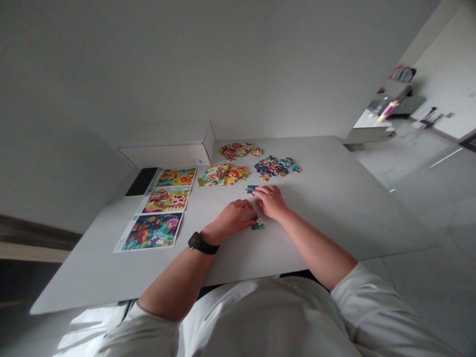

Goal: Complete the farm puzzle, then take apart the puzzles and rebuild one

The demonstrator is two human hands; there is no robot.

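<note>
Small dark-and-pale puzzle pieces are located on the bench, directly in front of the torso, at the fingertips of the left hand. Its fingers are curled against them; whether they are pinched cannot be told. A blue piece is located just beyond, touched at its near edge by the bent fingers of the right hand; whether a grip is closed cannot be told. The two hands are held near each other.

Step in hand, as judged: pieces being positioned by fingertip. Next move, as judged: light fingertip pressure, with edges turned into line before any pushing, is called for.

Further out, a dark blue-and-red pile is noted beyond the right hand, with a yellow-orange pile to its left and a red-toned pile behind. At far left, three printed picture sheets are laid in a column, a flat black object beside them. A white box is placed behind.
</note>
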